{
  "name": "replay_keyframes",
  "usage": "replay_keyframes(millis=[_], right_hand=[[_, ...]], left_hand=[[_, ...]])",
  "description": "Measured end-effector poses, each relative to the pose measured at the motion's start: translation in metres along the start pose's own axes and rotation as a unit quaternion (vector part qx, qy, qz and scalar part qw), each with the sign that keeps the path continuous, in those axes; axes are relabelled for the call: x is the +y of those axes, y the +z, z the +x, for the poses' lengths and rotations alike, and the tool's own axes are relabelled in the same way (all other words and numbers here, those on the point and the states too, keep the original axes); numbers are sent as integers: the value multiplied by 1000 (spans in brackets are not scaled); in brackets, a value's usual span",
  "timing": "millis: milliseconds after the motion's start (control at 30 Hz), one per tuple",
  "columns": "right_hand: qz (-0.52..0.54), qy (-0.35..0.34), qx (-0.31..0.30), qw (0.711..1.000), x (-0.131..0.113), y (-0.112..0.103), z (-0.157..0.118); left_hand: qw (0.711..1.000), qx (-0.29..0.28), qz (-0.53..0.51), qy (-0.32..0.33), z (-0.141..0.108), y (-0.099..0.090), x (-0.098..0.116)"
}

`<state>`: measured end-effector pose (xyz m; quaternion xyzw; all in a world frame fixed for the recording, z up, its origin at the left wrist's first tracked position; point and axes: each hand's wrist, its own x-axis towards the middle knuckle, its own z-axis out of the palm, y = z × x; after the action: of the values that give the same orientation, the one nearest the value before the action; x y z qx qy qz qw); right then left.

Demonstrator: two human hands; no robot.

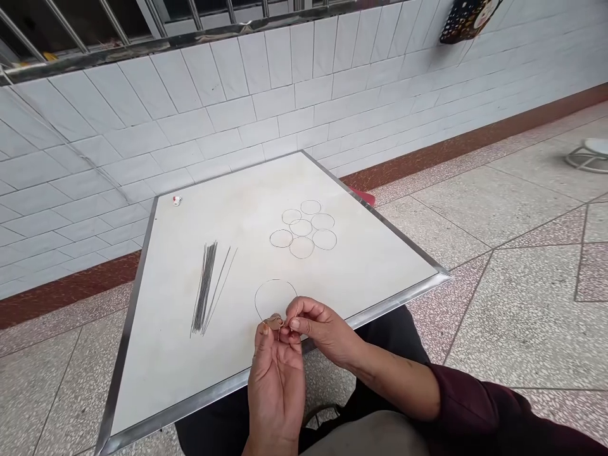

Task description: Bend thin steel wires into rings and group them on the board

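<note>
A thin wire (pixel 276 280) is bent into a loop, its two ends coming together between my hands over the table's near edge. My left hand (pixel 278 373), palm up, pinches one side of the wire near the ends. From the right, my right hand (pixel 320 326) grips the other side between thumb and forefinger. The exact crossing of the ends is partly hidden by my fingertips. Several finished-looking wire rings (pixel 301 247) lie overlapping in a cluster beyond my hands. To the left rests a bundle of straight wires (pixel 205 288), with a few loose wires (pixel 221 278) beside it.
The white table (pixel 228 215) has a metal rim and stands near a tiled wall (pixel 266 101). A small red and white object (pixel 177 201) sits at its far left corner. A round stool (pixel 591 154) stands on the floor at right. A dark patterned bag (pixel 468 19) hangs at upper right.
</note>
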<state>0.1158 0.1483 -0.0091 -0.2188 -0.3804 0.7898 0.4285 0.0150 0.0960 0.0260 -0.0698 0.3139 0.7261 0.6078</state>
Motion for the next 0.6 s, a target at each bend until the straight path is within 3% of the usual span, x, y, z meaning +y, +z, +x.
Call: replay_keyframes(millis=[367, 600], right_hand=[[35, 0, -20, 999, 0, 0, -2], [45, 11, -30, 998, -3, -1, -1]], left_hand=[[997, -64, 40, 9, 1, -5, 2], [997, -62, 46, 17, 0, -6, 4]])
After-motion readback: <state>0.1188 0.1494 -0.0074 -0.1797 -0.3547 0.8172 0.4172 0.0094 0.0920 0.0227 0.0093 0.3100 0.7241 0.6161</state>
